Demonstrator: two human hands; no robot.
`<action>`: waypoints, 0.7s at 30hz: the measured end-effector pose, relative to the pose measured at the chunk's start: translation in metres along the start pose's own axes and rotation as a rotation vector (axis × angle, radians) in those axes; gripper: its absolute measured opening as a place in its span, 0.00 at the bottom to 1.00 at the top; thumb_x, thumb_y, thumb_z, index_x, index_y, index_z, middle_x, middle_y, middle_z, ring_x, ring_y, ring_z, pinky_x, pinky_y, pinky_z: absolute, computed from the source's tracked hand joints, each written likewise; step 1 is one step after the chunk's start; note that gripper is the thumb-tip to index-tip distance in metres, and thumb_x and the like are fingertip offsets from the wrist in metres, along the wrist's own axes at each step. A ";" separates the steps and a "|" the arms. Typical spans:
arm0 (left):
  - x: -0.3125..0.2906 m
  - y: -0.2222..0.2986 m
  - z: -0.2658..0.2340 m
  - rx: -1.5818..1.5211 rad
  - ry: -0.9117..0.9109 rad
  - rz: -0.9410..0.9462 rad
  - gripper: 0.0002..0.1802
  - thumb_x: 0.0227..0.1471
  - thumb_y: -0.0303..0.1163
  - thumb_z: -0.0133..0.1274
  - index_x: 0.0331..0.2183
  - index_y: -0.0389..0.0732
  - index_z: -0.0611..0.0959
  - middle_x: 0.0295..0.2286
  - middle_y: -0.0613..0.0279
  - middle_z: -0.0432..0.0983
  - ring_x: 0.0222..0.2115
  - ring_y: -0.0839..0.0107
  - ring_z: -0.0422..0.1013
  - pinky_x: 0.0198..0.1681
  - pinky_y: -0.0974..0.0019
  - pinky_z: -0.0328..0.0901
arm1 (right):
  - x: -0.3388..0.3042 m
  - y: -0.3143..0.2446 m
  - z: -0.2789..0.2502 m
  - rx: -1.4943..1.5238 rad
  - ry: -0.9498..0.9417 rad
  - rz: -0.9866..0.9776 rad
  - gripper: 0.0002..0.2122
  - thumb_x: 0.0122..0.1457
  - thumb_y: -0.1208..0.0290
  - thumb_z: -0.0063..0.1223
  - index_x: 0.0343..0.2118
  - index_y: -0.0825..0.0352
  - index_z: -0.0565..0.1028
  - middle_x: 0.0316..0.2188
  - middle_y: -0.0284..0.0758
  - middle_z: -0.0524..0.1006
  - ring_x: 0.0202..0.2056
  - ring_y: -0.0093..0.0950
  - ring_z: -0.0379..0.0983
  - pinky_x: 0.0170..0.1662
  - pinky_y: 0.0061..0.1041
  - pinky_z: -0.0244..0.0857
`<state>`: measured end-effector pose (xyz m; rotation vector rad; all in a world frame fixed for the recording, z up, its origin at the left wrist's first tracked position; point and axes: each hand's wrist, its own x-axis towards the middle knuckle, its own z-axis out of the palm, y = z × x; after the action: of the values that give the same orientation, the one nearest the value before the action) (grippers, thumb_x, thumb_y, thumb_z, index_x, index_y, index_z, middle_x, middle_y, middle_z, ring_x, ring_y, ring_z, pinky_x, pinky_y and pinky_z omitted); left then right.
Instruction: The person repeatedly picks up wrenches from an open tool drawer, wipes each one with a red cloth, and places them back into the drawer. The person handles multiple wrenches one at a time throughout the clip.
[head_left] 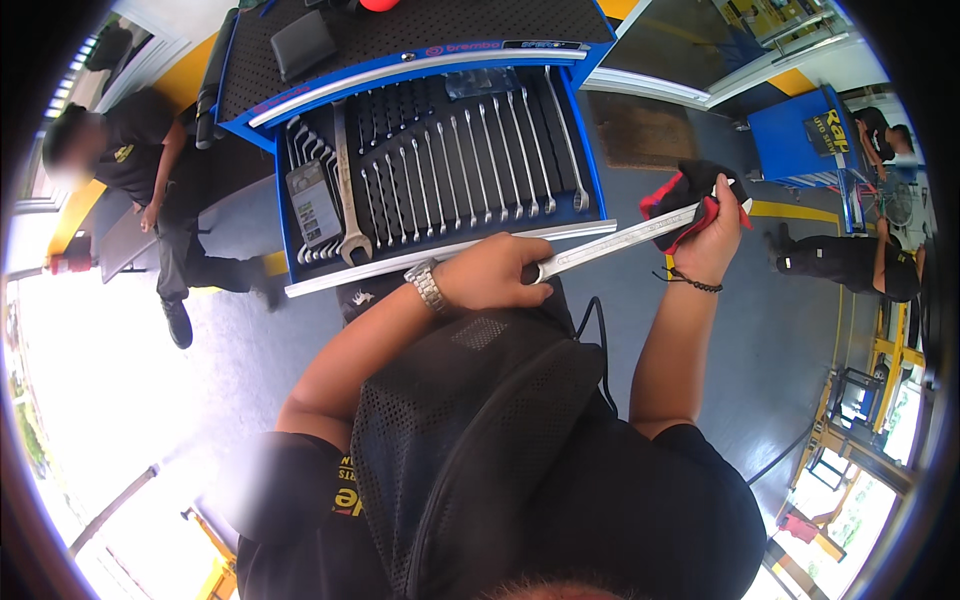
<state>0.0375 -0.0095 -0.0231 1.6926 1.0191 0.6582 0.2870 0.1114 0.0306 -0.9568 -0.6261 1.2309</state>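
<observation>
A long silver wrench is held slantwise between my hands, in front of an open tool drawer. My left hand, with a metal watch on the wrist, is closed around its lower left end. My right hand grips a black and red cloth wrapped about the far end, so that end is partly hidden. Inside the drawer lie several combination wrenches in a row. A large, worn open-end wrench lies at the drawer's left side.
The drawer belongs to a blue tool cabinet with a dark pouch on top. One person sits at the left on a bench. At the right, other people stand near a second blue cabinet. A brown mat lies on the floor.
</observation>
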 end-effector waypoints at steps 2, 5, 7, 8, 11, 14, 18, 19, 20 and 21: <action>-0.002 0.001 0.002 0.058 0.025 0.006 0.19 0.50 0.39 0.60 0.37 0.32 0.79 0.20 0.52 0.73 0.20 0.63 0.71 0.27 0.60 0.66 | -0.001 0.002 -0.004 0.083 -0.057 0.030 0.13 0.64 0.62 0.54 0.39 0.70 0.75 0.27 0.37 0.75 0.29 0.30 0.72 0.40 0.32 0.70; -0.005 -0.005 0.005 0.079 0.064 0.006 0.17 0.49 0.38 0.60 0.34 0.33 0.79 0.18 0.53 0.72 0.19 0.62 0.70 0.26 0.60 0.65 | 0.001 0.014 -0.019 0.339 -0.241 0.234 0.16 0.67 0.57 0.51 0.33 0.68 0.72 0.24 0.32 0.70 0.24 0.24 0.64 0.36 0.28 0.64; -0.004 -0.007 0.004 0.051 0.067 0.001 0.16 0.49 0.37 0.61 0.32 0.33 0.78 0.18 0.53 0.72 0.19 0.62 0.71 0.26 0.60 0.65 | -0.016 0.025 -0.012 0.363 -0.377 0.301 0.17 0.68 0.54 0.48 0.30 0.65 0.70 0.22 0.30 0.66 0.23 0.23 0.61 0.34 0.26 0.62; -0.001 -0.004 0.003 0.023 0.056 0.000 0.16 0.49 0.37 0.61 0.31 0.33 0.78 0.18 0.53 0.72 0.19 0.63 0.71 0.26 0.61 0.65 | -0.029 0.032 -0.006 0.374 -0.443 0.333 0.18 0.68 0.53 0.47 0.29 0.63 0.68 0.21 0.30 0.65 0.22 0.22 0.59 0.33 0.26 0.60; 0.003 0.000 0.010 -0.013 0.112 0.008 0.16 0.49 0.37 0.62 0.31 0.34 0.77 0.18 0.53 0.72 0.19 0.63 0.70 0.25 0.61 0.65 | -0.043 0.039 0.011 0.413 -0.629 0.356 0.20 0.70 0.49 0.41 0.27 0.60 0.66 0.19 0.29 0.62 0.22 0.23 0.58 0.31 0.25 0.58; 0.009 0.003 0.006 -0.073 0.179 -0.001 0.17 0.48 0.37 0.63 0.33 0.34 0.78 0.18 0.56 0.71 0.18 0.66 0.69 0.25 0.63 0.64 | -0.039 0.025 0.028 0.365 -0.586 0.289 0.21 0.69 0.48 0.39 0.27 0.60 0.65 0.18 0.28 0.60 0.21 0.22 0.58 0.31 0.25 0.57; -0.006 0.001 -0.008 -0.055 0.180 0.029 0.18 0.49 0.38 0.64 0.36 0.35 0.78 0.17 0.62 0.70 0.17 0.72 0.68 0.23 0.66 0.62 | -0.016 -0.015 0.032 0.395 -0.557 0.144 0.19 0.68 0.51 0.43 0.26 0.61 0.65 0.19 0.28 0.61 0.22 0.22 0.58 0.32 0.26 0.58; -0.011 0.001 -0.011 -0.046 0.182 0.030 0.17 0.48 0.36 0.65 0.37 0.36 0.79 0.17 0.66 0.68 0.17 0.77 0.65 0.22 0.69 0.60 | -0.015 -0.017 0.030 0.402 -0.564 0.165 0.19 0.68 0.51 0.43 0.27 0.62 0.66 0.19 0.29 0.61 0.22 0.22 0.58 0.32 0.27 0.58; -0.016 0.003 -0.014 -0.052 0.206 0.038 0.17 0.48 0.35 0.65 0.36 0.36 0.79 0.16 0.67 0.67 0.17 0.78 0.64 0.22 0.69 0.59 | -0.016 -0.021 0.029 0.409 -0.571 0.186 0.19 0.68 0.52 0.44 0.27 0.63 0.67 0.19 0.29 0.62 0.23 0.22 0.59 0.33 0.27 0.59; -0.020 0.005 -0.015 -0.057 0.223 0.045 0.16 0.48 0.34 0.65 0.36 0.36 0.79 0.16 0.67 0.66 0.16 0.79 0.62 0.21 0.70 0.59 | -0.021 -0.022 0.033 0.413 -0.531 0.187 0.19 0.68 0.52 0.44 0.28 0.63 0.67 0.20 0.29 0.63 0.23 0.22 0.59 0.33 0.27 0.59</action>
<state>0.0165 -0.0203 -0.0126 1.6220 1.1084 0.9126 0.2648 0.0994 0.0674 -0.3422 -0.6634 1.7231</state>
